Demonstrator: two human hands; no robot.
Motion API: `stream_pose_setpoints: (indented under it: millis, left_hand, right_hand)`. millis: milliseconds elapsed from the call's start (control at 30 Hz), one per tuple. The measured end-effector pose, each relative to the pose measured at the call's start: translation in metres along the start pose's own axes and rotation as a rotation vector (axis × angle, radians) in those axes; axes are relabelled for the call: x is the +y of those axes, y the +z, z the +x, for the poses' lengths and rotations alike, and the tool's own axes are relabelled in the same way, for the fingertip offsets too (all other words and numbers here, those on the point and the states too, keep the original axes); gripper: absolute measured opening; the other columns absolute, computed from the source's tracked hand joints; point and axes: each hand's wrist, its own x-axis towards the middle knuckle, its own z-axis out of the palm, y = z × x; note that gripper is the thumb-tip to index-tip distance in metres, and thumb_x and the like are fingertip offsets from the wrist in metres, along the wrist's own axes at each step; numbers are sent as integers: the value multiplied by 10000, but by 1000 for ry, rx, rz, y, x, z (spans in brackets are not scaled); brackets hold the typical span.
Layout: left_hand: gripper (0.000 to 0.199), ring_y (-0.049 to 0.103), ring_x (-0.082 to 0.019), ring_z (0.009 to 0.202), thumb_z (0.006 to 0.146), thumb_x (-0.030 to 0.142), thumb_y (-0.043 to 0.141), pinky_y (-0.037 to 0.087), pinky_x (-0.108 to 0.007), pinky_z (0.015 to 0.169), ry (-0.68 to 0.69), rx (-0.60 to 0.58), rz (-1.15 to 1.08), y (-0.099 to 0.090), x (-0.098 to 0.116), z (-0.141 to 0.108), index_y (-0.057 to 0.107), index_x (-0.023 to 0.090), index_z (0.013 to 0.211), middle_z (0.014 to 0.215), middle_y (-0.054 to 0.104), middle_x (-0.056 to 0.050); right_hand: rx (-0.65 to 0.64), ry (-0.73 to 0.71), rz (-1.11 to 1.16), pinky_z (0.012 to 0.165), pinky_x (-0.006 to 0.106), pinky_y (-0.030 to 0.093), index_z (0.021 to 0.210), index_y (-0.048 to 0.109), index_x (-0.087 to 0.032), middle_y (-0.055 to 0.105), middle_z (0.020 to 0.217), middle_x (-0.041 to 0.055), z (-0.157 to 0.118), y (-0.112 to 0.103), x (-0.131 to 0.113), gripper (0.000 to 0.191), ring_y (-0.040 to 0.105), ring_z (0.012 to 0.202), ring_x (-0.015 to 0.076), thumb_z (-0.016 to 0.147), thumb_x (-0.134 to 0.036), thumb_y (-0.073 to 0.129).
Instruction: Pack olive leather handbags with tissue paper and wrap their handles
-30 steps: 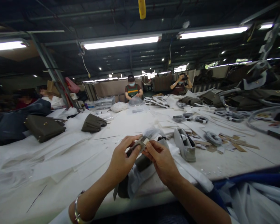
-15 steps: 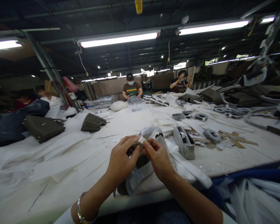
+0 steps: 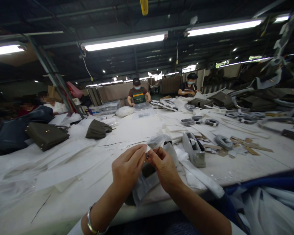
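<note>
Broadly, a long white table fills the middle of the view, much of its left side spread with thin white sheets. Beyond its far edge are 2 masked people: a person in a green apron, forearms lowered towards clear plastic, and a person in a dark cap farther right. At the left lies a dark blue bag, and crumpled white plastic sits low at the right, past the table's near edge. Next in size come 2 olive bags on the left: a larger bag tipped over, and a smaller bag apart from it. Close to the near edge, partly hidden by the wrists, is an olive piece in translucent wrap. Above it, the left hand is nearly closed, fingers drawn together, while the right hand curls inward with thumb and forefinger pinched. Right of them stands a grey dispenser-like object, then a wrapped coil beside cardboard scraps. A silver bracelet circles the left wrist. Smallest, a small white piece is held between the fingertips of both hands; anything gripped behind the left fingers cannot be made out.
</note>
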Motion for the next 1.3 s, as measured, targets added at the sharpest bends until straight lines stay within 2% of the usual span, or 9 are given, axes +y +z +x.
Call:
stream_pose_setpoints:
  millis: [267, 433, 600, 800, 900, 1033, 1100, 1167, 1300]
  left_hand:
    - [434, 641, -292, 1144, 898, 146, 542, 496, -407, 1019, 130, -72, 255, 7, 9, -10, 597, 153, 1328, 1294, 641, -144]
    - [438, 638, -289, 1143, 892, 164, 547, 493, -409, 1014, 66, -85, 210, 5, 11, -10, 605, 187, 1325, 1322, 627, -117]
    - [301, 651, -239, 1121, 907, 335, 599, 506, -348, 1000, -240, -164, -120, -6, 1, 6, 699, 258, 1180, 1236, 687, -37]
    - [448, 697, -254, 966, 788, 497, 709, 558, -344, 863, -591, -349, -493, -5, -13, 22, 704, 213, 1133, 1062, 746, -54]
    - [506, 705, -238, 856, 726, 513, 755, 565, -321, 775, -689, -316, -519, -6, -11, 24, 696, 203, 1121, 960, 757, -58]
    - [571, 683, -208, 741, 686, 523, 777, 541, -286, 650, -782, -205, -538, -7, -12, 23, 668, 182, 1131, 889, 750, -71]
    - [563, 661, -184, 693, 692, 508, 783, 515, -262, 607, -785, -152, -574, -5, -17, 23, 659, 175, 1129, 849, 740, -62]
    - [553, 645, -162, 671, 692, 485, 796, 492, -235, 583, -788, -93, -623, -2, -24, 24, 657, 178, 1130, 809, 726, -41]
    - [532, 639, -139, 685, 660, 442, 835, 484, -200, 595, -829, 63, -709, -1, -37, 30, 668, 190, 1098, 778, 712, -14]
  right_hand:
    - [25, -10, -61, 752, 270, 519, 812, 639, -194, 648, 766, -17, -2, -2, -6, 286, 628, 728, 137, 704, -386, 821]
    - [19, -37, -77, 769, 272, 507, 857, 628, -194, 665, 803, -12, -1, -7, -3, 315, 641, 765, 144, 697, -368, 836]
    - [-39, -23, -129, 692, 241, 472, 772, 651, -179, 632, 710, -26, 1, -11, -12, 252, 579, 675, 108, 749, -386, 793]
    - [-173, -20, -263, 778, 286, 498, 856, 721, -186, 705, 831, 8, 7, -18, -21, 254, 634, 797, 159, 759, -417, 758]
    - [-149, -131, -552, 855, 343, 508, 957, 734, -207, 731, 951, 36, 23, -61, -31, 286, 659, 903, 205, 815, -450, 685]
    - [273, -397, -1139, 1118, 426, 328, 920, 750, -203, 678, 1192, 101, 54, -166, -58, 259, 552, 1204, 269, 804, -413, 653]
    - [473, -254, -1261, 1169, 420, 237, 797, 751, -203, 635, 1281, 113, 66, -217, -69, 206, 453, 1319, 287, 769, -384, 658]
    - [522, -159, -1271, 1164, 440, 229, 659, 729, -201, 666, 1227, 132, 72, -253, -72, 197, 439, 1329, 320, 740, -373, 676]
    - [532, -11, -1182, 1063, 455, 363, 528, 696, -214, 739, 1037, 103, 74, -282, -59, 267, 581, 1162, 334, 685, -430, 709]
